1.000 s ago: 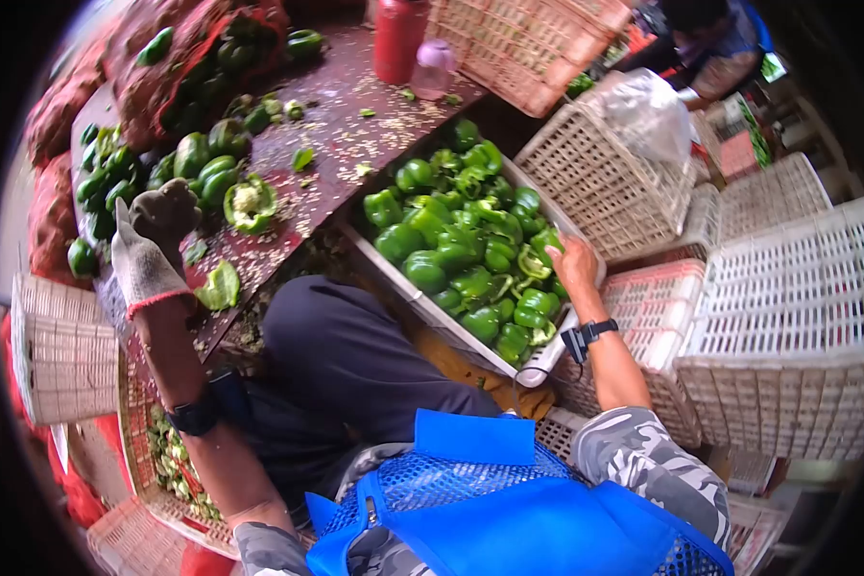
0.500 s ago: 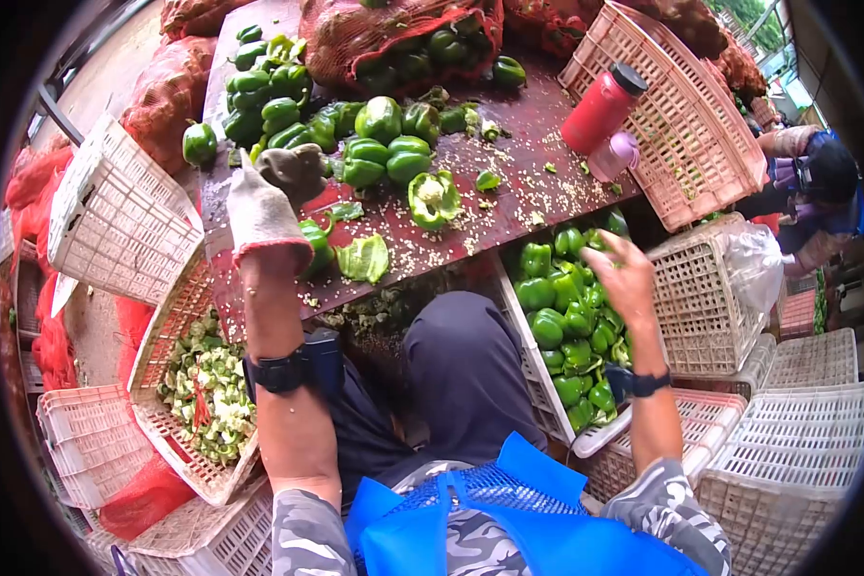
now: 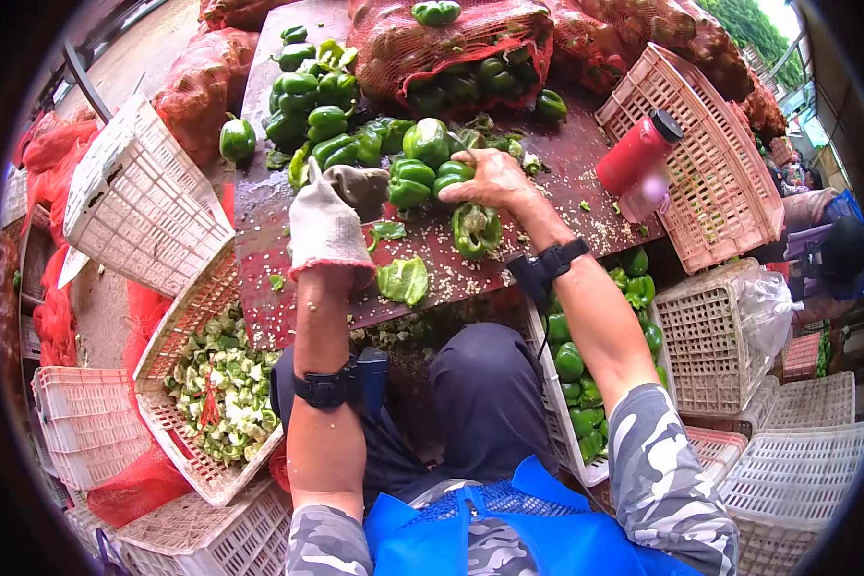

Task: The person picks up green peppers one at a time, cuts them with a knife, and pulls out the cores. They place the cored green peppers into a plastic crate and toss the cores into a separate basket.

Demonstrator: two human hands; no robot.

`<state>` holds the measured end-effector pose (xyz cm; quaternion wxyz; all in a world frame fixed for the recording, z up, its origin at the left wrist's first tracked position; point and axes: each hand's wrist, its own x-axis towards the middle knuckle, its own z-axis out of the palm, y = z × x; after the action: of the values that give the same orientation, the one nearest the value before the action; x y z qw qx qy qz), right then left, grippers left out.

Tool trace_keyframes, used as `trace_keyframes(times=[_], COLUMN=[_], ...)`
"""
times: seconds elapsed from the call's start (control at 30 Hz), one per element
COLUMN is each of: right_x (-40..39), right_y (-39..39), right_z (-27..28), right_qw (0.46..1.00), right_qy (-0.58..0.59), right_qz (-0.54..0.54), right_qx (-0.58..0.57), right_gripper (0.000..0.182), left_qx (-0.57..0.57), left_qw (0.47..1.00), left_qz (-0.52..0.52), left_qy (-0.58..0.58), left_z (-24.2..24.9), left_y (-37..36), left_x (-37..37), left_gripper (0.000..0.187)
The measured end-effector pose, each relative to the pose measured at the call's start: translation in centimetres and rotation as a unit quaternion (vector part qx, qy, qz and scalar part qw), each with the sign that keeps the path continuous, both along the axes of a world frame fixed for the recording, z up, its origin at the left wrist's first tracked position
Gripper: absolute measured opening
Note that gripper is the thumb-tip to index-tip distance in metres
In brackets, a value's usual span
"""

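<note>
My right hand (image 3: 494, 180), bare, has its thumb and fingers around a green bell pepper (image 3: 450, 174) on the table. Just left of it my left hand (image 3: 346, 200), in a white and grey glove, is curled closed; what it holds, if anything, is hidden. Another whole pepper (image 3: 411, 182) sits between the two hands. Below the right hand lies a cut pepper (image 3: 476, 230) with its seedy inside showing. A cut piece of pepper (image 3: 403, 280) rests near the table's front edge. More whole peppers (image 3: 298, 93) are heaped beyond the left hand.
Seeds are scattered over the dark red table (image 3: 566, 226). A red mesh sack (image 3: 451, 43) of peppers lies at the back. Right stand a red bottle (image 3: 638, 152) and a tilted crate (image 3: 701, 163). Crates of peppers (image 3: 568, 362) and cores (image 3: 226, 394) flank my legs. A person (image 3: 835, 245) is far right.
My right hand has moved from the pepper crate up and left onto the table and closed around a pepper. My left hand stays curled beside the heap. The whole view has shifted slightly.
</note>
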<state>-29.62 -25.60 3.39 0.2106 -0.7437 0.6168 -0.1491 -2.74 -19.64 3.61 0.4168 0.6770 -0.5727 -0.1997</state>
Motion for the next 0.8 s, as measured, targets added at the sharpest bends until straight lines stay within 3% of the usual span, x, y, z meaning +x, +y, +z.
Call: trace_keyframes(times=[0.03,0.07,0.13,0.17,0.23,0.27,0.3,0.33,0.37,0.43,0.47,0.5,0.57,0.67,0.77,0.8], right_x=[-0.7,-2.0,-3.1,-3.6,-3.1,-3.2,-3.2,-2.6,-2.3,-1.8,-1.6,-0.6,-0.6,-1.3,-1.3,-1.2], right_y=[-0.1,-0.8,0.3,0.6,2.9,3.3,3.8,4.4,5.2,7.1,8.4,10.1,11.1,11.6,12.1,12.2], right_z=[0.0,-1.2,0.5,1.2,4.4,5.0,5.5,5.6,6.0,6.6,6.6,8.4,9.4,9.2,8.7,8.6], right_qw=[0.999,0.985,0.962,0.951,0.939,0.925,0.911,0.9,0.897,0.89,0.882,0.878,0.898,0.886,0.841,0.835], right_qy=[-0.037,-0.148,-0.245,-0.281,-0.293,-0.313,-0.333,-0.344,-0.345,-0.347,-0.389,-0.4,-0.334,-0.362,-0.425,-0.441], right_qz=[-0.015,-0.042,-0.065,-0.072,-0.121,-0.135,-0.148,-0.159,-0.15,-0.134,-0.108,-0.095,-0.138,-0.1,-0.098,-0.099], right_qx=[0.021,0.084,0.106,0.106,0.137,0.165,0.193,0.214,0.23,0.264,0.243,0.243,0.249,0.273,0.319,0.315], right_gripper=[0.081,0.079,0.078,0.078,0.071,0.069,0.068,0.063,0.061,0.057,0.055,0.058,0.061,0.066,0.072,0.076], left_qx=[0.003,-0.007,-0.026,-0.043,-0.131,-0.199,-0.266,-0.36,-0.419,-0.431,-0.37,-0.372,-0.351,-0.352,-0.291,-0.326], left_qw=[1.0,0.999,0.995,0.997,0.985,0.972,0.947,0.91,0.882,0.862,0.879,0.87,0.884,0.89,0.918,0.905], left_qz=[-0.013,-0.031,-0.068,-0.045,-0.108,-0.116,-0.122,-0.145,-0.162,-0.255,-0.3,-0.322,-0.307,-0.29,-0.263,-0.271], left_qy=[-0.027,0.002,0.061,-0.042,0.04,-0.045,-0.13,-0.149,-0.143,-0.077,0.016,-0.017,-0.018,-0.018,0.06,-0.03], left_z=[2.4,3.6,6.1,6.6,3.7,4.2,4.9,4.6,5.2,6.2,5.6,6.0,6.6,6.2,4.4,3.9], left_y=[1.3,2.0,3.5,3.9,2.8,3.3,4.0,3.5,3.4,4.2,4.1,4.4,5.6,6.1,6.2,5.4], left_x=[-0.6,-1.2,-2.5,-3.1,-4.2,-4.8,-5.8,-6.7,-7.7,-9.0,-9.8,-9.7,-9.9,-9.8,-9.6,-8.9], left_gripper=[0.043,0.031,0.011,0.011,0.014,0.015,0.016,0.024,0.02,0.011,0.01,0.015,0.017,0.019,0.022,0.025])
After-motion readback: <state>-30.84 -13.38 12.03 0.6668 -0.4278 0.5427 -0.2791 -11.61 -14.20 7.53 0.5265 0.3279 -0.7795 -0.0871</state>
